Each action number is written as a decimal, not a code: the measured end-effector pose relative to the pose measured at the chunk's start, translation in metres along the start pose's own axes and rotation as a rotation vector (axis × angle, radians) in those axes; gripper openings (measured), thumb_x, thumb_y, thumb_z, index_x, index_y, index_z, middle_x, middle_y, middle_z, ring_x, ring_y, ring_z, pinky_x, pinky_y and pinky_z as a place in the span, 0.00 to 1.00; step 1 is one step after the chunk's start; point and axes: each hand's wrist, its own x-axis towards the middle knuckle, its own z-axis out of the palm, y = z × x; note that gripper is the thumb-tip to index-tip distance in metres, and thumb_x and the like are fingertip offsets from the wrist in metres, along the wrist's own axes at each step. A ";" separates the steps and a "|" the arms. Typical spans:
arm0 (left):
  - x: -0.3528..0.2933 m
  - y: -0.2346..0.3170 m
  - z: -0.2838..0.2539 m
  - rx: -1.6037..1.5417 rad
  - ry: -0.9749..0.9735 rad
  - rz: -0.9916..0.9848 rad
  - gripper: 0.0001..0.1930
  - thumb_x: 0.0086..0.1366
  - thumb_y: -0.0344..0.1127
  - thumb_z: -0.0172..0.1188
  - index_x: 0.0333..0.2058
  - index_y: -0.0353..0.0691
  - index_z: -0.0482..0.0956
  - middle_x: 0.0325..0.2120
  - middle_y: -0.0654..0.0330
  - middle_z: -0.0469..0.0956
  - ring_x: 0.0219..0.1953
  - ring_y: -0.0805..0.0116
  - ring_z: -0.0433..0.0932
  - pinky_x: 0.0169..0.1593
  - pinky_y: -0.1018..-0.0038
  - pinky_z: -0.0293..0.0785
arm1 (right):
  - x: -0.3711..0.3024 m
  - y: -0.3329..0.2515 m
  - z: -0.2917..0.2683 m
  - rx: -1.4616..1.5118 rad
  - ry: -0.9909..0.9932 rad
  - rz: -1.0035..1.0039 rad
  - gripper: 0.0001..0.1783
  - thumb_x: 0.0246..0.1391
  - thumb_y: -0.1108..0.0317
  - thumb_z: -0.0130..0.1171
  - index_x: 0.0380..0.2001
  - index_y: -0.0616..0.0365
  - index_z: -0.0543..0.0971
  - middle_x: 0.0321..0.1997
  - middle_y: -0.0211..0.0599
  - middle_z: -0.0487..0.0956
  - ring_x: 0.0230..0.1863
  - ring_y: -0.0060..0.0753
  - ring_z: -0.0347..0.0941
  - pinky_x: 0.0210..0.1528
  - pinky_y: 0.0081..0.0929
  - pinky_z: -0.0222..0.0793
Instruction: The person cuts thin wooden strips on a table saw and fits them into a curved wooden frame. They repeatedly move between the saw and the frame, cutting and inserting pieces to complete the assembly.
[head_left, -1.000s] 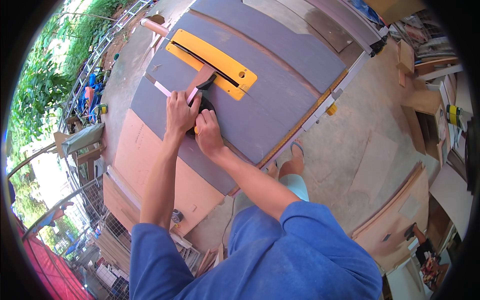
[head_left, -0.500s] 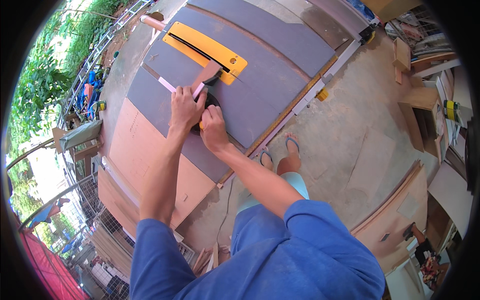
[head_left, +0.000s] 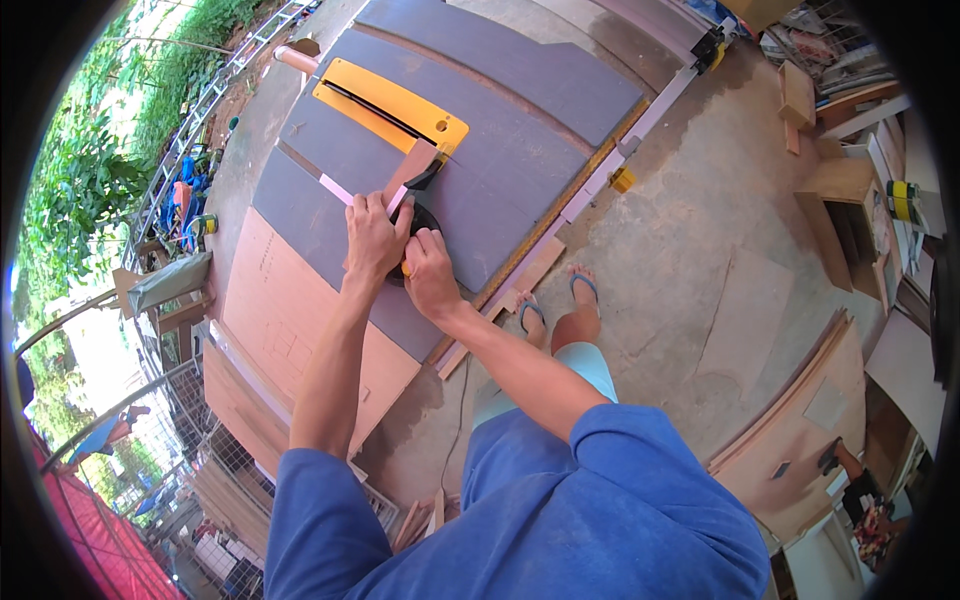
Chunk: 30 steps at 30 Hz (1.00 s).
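Note:
I stand at a table saw with a grey top (head_left: 510, 205) and a slotted yellow insert plate (head_left: 400, 106). A short reddish-brown strip of wood (head_left: 410, 166) lies against the black miter gauge (head_left: 428, 216), its far end beside the plate's near end. My left hand (head_left: 374, 240) is closed round the strip's near part, thumb toward the gauge. My right hand (head_left: 432, 277) is closed on the gauge's handle, which shows as a bit of orange-yellow beside the fingers. Both hands hide much of the gauge.
A plywood panel (head_left: 290, 300) adjoins the saw top on the left. The rail (head_left: 575, 205) edges its right side. A cord (head_left: 458, 415) runs down near my legs. A wooden shelf unit (head_left: 845, 215) and leaning boards (head_left: 800, 440) stand at right; another person's leg shows at lower right.
My hands, the gauge and the strip have slid slightly back toward me relative to the yellow plate. My view has shifted a little; both grips stay closed.

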 end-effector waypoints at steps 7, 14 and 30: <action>0.001 -0.002 0.001 -0.030 0.019 0.007 0.24 0.68 0.49 0.65 0.40 0.27 0.81 0.36 0.39 0.77 0.42 0.40 0.74 0.49 0.52 0.70 | 0.001 0.001 0.000 -0.011 -0.007 -0.013 0.03 0.55 0.80 0.55 0.30 0.62 0.73 0.37 0.47 0.72 0.41 0.52 0.69 0.46 0.45 0.70; 0.004 0.007 -0.009 -0.034 -0.025 0.015 0.23 0.68 0.50 0.64 0.38 0.28 0.81 0.35 0.40 0.77 0.43 0.41 0.74 0.50 0.52 0.70 | 0.003 0.002 0.004 -0.002 0.007 -0.001 0.03 0.55 0.80 0.56 0.30 0.61 0.73 0.36 0.47 0.72 0.41 0.52 0.69 0.46 0.45 0.70; 0.025 -0.023 -0.008 0.000 -0.050 -0.016 0.23 0.69 0.51 0.64 0.39 0.30 0.80 0.37 0.40 0.76 0.43 0.39 0.74 0.50 0.51 0.71 | 0.021 0.002 0.029 0.014 0.007 0.015 0.04 0.56 0.80 0.55 0.28 0.61 0.73 0.35 0.46 0.71 0.40 0.50 0.69 0.45 0.43 0.70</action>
